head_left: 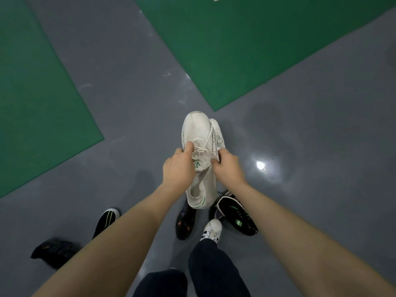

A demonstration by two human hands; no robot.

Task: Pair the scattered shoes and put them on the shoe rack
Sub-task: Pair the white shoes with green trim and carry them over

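Observation:
I hold two white sneakers side by side in the air, toes pointing away from me. My left hand [179, 168] grips the nearer white sneaker [196, 130] at its laces. My right hand [228, 166] grips the second white sneaker [219, 133], which is mostly hidden behind the first. Below them on the grey floor lie a black shoe with red marks [185, 221] and a black shoe with green stripes [237, 217]. Farther left lie a black shoe with a white toe [106, 221] and a dark shoe [53, 249]. No shoe rack is in view.
My own foot in a white striped sneaker [212, 230] stands between the two black shoes, with dark trouser legs [212, 264] below. Green floor mats [246, 39] lie ahead and to the left [32, 103]. Grey floor [310, 146] stretches to the right.

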